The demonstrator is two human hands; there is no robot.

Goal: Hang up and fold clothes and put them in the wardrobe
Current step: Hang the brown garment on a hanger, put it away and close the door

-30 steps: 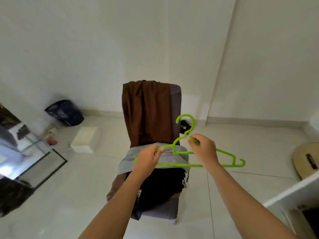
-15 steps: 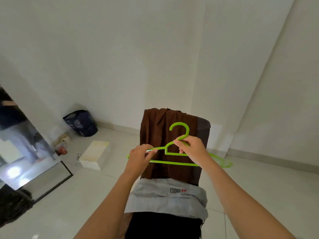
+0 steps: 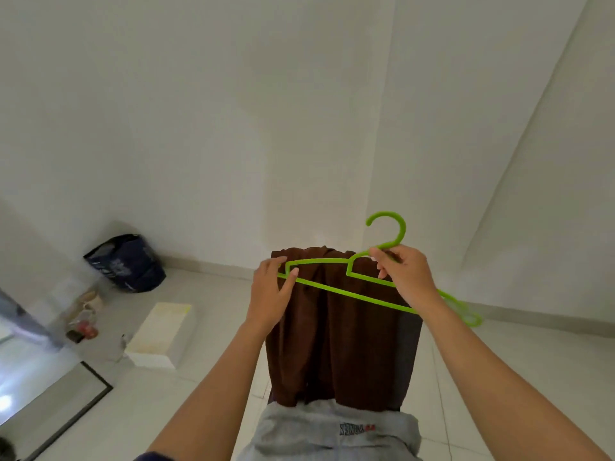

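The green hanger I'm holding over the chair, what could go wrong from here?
1. The left hand pinches only the thin tip of the green hanger, so it may slip or flex as cloth goes on.
2. The brown garment merely drapes over the chair back; tugging could drag it onto the floor.
3. The grey garment below might slide off too.
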